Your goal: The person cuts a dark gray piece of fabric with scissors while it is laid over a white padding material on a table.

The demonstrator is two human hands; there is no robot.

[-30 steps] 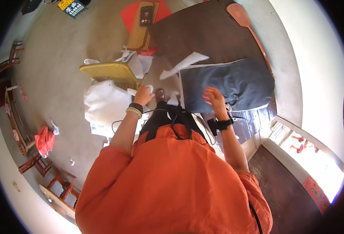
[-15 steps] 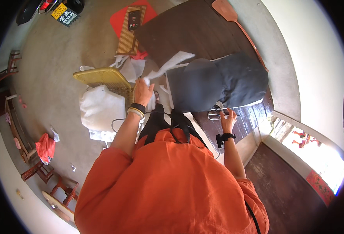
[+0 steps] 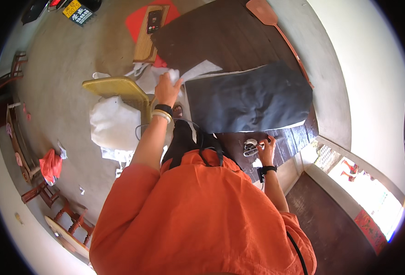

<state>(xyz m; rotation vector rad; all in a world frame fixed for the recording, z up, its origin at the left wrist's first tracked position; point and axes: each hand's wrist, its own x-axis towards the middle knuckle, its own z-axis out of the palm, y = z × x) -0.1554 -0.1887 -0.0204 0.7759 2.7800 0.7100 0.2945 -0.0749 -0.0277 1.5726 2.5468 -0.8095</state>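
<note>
In the head view, my left hand pinches a crumpled white scrap beside a yellow woven chair with white padding piled on it. A dark padded fabric sheet with pale edging lies on the dark wooden table; a long white strip is above it. My right hand is closed on metal scissors at the table's near edge, just below the dark sheet.
A phone lies on a slatted board over a red mat. A long salmon-coloured paddle runs along the table's right edge. Wooden chairs and a red bag are at left, a bright doorway at right.
My left hand has moved up and forward with the white scrap. My right hand has come down off the dark sheet onto the scissors, which have shifted toward the near edge.
</note>
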